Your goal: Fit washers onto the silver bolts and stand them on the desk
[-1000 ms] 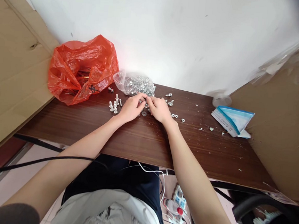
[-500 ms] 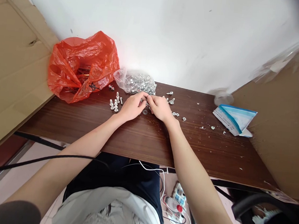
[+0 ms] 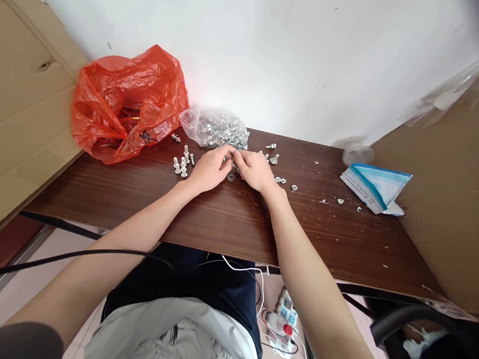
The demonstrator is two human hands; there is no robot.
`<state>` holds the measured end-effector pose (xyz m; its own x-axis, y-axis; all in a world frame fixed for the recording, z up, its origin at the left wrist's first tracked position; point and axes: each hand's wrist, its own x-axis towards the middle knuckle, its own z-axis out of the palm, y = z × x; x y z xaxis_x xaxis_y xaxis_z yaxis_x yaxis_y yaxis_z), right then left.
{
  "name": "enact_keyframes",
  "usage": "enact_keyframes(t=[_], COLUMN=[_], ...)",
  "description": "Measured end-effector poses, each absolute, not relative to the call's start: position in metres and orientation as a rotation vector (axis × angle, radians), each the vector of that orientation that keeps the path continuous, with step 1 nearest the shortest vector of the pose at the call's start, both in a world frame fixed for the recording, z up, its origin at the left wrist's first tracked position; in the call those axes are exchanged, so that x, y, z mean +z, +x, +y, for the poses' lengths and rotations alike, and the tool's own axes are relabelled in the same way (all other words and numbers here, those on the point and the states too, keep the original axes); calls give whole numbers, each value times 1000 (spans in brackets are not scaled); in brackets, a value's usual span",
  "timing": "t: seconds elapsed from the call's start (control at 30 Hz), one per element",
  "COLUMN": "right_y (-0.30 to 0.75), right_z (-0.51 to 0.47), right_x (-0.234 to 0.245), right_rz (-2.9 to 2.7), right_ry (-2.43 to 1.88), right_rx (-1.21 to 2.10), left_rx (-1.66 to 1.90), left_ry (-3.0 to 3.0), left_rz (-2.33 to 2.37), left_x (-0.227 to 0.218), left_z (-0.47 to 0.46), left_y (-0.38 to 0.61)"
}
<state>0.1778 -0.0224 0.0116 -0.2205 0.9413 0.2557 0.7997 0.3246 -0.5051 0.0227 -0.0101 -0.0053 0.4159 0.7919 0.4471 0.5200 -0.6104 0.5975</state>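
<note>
My left hand (image 3: 209, 169) and my right hand (image 3: 255, 171) meet fingertip to fingertip on a dark wooden table (image 3: 228, 217), both pinched round a small metal part too tiny to name. A washer (image 3: 231, 177) lies on the table just below the fingertips. Behind the hands sits a clear plastic bag of silver screws (image 3: 216, 129). Several upright bolts (image 3: 183, 161) stand to the left of my left hand. Loose screws and nuts (image 3: 280, 180) lie to the right of my right hand.
A crumpled red plastic bag (image 3: 124, 108) fills the back left of the table. A blue and white packet (image 3: 373, 187) lies at the back right, with a round pale object (image 3: 357, 154) behind it. Cardboard panels stand on both sides. A power strip (image 3: 284, 317) lies on the floor.
The hands stay together at the same spot, fingers working slightly. The view has shifted a little; nothing on the table has moved.
</note>
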Motion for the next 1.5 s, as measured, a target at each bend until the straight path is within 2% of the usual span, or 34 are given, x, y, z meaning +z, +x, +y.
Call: enact_keyframes(t=[1.5], right_y=[178], right_z=[-22], right_x=[11], right_rz=[-2155], right_ry=[-1575], right_rx=[279], left_rx=[989], left_ry=[2325], left_rz=[1157], left_x=[-6], left_z=[-8], left_y=[23])
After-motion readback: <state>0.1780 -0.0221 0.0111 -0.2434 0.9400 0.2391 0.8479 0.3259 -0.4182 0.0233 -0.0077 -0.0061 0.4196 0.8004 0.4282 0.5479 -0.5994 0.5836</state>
